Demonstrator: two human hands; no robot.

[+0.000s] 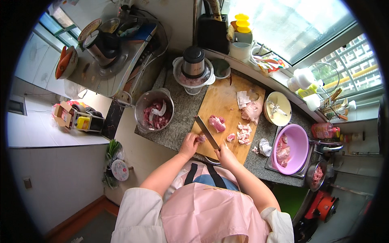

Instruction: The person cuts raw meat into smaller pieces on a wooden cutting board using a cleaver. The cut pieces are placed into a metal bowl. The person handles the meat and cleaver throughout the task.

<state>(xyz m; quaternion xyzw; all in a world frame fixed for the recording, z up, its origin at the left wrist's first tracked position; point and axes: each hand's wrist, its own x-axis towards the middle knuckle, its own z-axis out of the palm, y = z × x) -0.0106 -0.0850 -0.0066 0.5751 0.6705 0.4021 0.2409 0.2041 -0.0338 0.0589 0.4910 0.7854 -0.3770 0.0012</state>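
Observation:
My right hand (227,155) grips the handle of a kitchen knife (208,133), its broad blade pointing up and left over the wooden cutting board (222,91). At the board's left edge, my left hand (189,144) has its fingertips on a small piece of raw meat (201,138), left of the blade. Beyond the knife lies a larger chunk of red meat (217,123). A small meat piece (231,137) sits beside a pile of fatty trimmings (244,133). Farther back on the board is a pale slab of meat or skin (252,110), with a white paper or cloth (243,99) touching it.
Left of the board stands a metal pot (154,110) with cut meat and a chopper blade. A food chopper (194,70) is behind it. On the right are a cream bowl (278,108), a crumpled white cloth (265,147) and a purple basin (290,149) holding meat.

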